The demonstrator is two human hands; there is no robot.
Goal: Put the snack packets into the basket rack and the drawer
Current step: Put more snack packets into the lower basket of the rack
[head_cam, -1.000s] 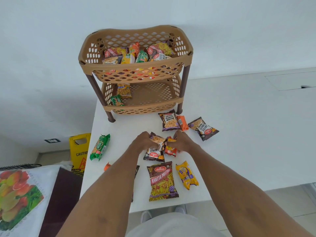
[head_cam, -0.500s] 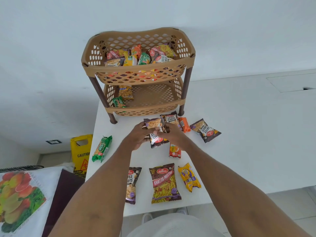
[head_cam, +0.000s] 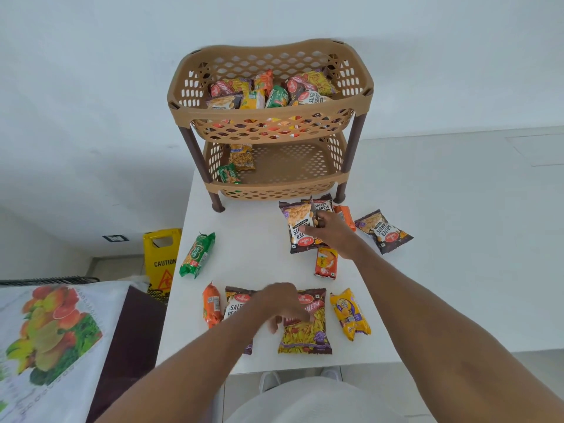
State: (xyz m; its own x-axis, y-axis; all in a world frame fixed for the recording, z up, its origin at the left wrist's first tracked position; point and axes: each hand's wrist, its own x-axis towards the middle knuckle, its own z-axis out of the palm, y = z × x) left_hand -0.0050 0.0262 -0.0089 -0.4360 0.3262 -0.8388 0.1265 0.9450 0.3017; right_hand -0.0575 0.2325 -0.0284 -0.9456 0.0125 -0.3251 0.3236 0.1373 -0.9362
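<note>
The right hand (head_cam: 331, 232) is closed on a salted peanuts packet (head_cam: 300, 227), thumb on its face and fingers behind, lifting it tilted toward the basket rack (head_cam: 271, 123) at twelve o'clock on the white table (head_cam: 244, 239); held by one edge like this, the packet can probably be slid straight in through the open front of the lower tier. A second peanuts packet (head_cam: 323, 206) and an orange packet (head_cam: 346, 216) lie just behind that hand, near the rack's front right leg, and a third peanuts packet (head_cam: 383, 232) sits at about two o'clock. The left hand (head_cam: 282, 303) hovers low at six o'clock, fingers curled down over the Khatta Meetha packet (head_cam: 305, 326), apparently reaching for it; whether it has gripped anything I cannot tell, as the fingertips are blurred. Working both hands at once looks like a way to pick the next packet while the first is delivered. The top tier is already crowded with packets, while the lower tier (head_cam: 290, 166) holds only two at its left side, so the room is there. Loose on the table remain a green packet (head_cam: 197, 254) at nine o'clock, an orange tube packet (head_cam: 211, 305), a yellow packet (head_cam: 349, 314) and a small red-orange packet (head_cam: 326, 262). No drawer is in view.
</note>
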